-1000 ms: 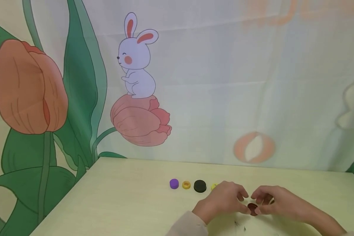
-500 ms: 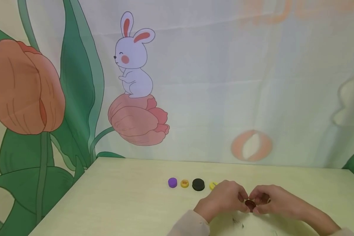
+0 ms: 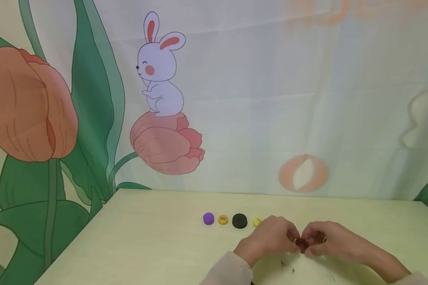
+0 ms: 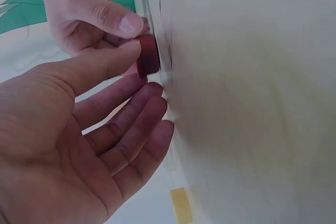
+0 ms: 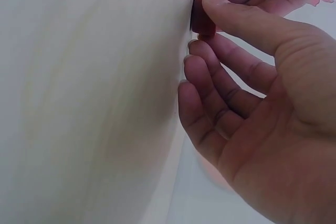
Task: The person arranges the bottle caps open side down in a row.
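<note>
A dark red bottle cap [image 3: 302,245] is at the table's right side, between the two hands. My left hand [image 3: 271,239] pinches its left side with thumb and index finger. On the opposite side, my right hand [image 3: 337,243] pinches it likewise. In the left wrist view the red cap [image 4: 149,55] sits at the table surface, with the left thumb on its near rim and the other fingers loosely bent below. The right wrist view has the right thumb on the cap [image 5: 202,17]. The fingertips hide part of its rim.
Left of the hands, a purple cap [image 3: 208,218], an orange-yellow cap [image 3: 223,219], a black cap [image 3: 239,221] and a yellow cap [image 3: 258,222] stand in a row. The left hand partly covers the yellow one. Dark marks [image 3: 283,263] show on the table [image 3: 146,237]. A printed cloth [image 3: 235,99] hangs behind.
The fingertips of both hands have closed in around the red cap. It was tilted with its dark inside showing and now sits flatter, slightly farther from me. The view has shifted a little.
</note>
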Available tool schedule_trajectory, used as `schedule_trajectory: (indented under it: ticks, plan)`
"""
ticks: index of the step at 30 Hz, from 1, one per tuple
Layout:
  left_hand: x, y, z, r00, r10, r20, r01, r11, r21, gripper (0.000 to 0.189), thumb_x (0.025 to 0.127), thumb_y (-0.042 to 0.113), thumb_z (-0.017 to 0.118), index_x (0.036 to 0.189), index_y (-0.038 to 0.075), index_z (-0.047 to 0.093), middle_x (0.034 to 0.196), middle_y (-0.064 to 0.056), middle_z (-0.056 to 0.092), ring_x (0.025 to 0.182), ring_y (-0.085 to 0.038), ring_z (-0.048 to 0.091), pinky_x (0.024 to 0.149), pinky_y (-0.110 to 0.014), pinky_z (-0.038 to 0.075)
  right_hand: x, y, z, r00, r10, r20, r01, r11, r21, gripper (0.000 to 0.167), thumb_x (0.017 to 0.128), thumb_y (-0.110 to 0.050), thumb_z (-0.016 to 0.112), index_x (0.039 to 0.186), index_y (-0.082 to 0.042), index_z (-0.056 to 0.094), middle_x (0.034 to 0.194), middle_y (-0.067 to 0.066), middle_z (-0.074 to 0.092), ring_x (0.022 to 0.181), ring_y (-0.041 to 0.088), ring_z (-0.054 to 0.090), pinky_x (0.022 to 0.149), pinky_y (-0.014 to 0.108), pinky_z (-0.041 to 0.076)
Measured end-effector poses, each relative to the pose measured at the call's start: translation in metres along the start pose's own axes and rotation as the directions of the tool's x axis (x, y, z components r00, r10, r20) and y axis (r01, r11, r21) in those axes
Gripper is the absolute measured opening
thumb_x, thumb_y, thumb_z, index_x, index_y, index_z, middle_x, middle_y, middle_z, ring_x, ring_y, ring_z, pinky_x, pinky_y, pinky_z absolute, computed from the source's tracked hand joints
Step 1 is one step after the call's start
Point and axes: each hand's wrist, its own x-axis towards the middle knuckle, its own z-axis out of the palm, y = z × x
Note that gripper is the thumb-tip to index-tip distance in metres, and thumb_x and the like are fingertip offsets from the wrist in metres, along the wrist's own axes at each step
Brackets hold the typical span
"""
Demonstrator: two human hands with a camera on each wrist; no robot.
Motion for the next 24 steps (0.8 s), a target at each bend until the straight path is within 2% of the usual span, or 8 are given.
schedule_trajectory:
  ticks: [8,15,24]
  plan:
    - [-0.002,-0.002,-0.001,1.0,0.014,-0.005,-0.014,1.0,-0.004,0.024,0.084,0.026,0.092,0.106,0.022,0.084,0.082,0.02,0.073,0.078,0.009,0.058,0.072,-0.01,0.043,0.0,-0.003,0.002,1.0,-0.014,-0.016,0.014,1.0,-0.017,0.017,0.096,-0.013,0.08,0.109,-0.008,0.071,0.093,-0.003,0.069,0.082,0.008,0.062,0.068,0.026,0.053]
    - [-0.003,-0.007,-0.003,0.998,0.055,-0.017,-0.056,0.998,-0.043,0.026,0.087,0.022,0.089,0.112,0.02,0.082,0.088,0.018,0.076,0.085,0.01,0.062,0.076,-0.01,0.045,-0.002,-0.009,0.003,0.999,-0.004,-0.05,0.003,1.0,-0.024,0.013,0.102,-0.018,0.074,0.112,-0.011,0.072,0.095,-0.003,0.07,0.084,0.01,0.064,0.07,0.027,0.051]
    - [-0.006,-0.015,-0.005,0.991,0.093,-0.096,-0.102,0.99,-0.095,0.028,0.09,0.018,0.086,0.117,0.019,0.08,0.092,0.016,0.077,0.085,0.01,0.062,0.073,-0.01,0.045,0.0,-0.011,0.004,0.988,-0.049,-0.15,0.037,0.996,-0.081,0.011,0.104,-0.027,0.072,0.112,-0.019,0.073,0.095,-0.007,0.071,0.086,0.011,0.065,0.071,0.029,0.054]
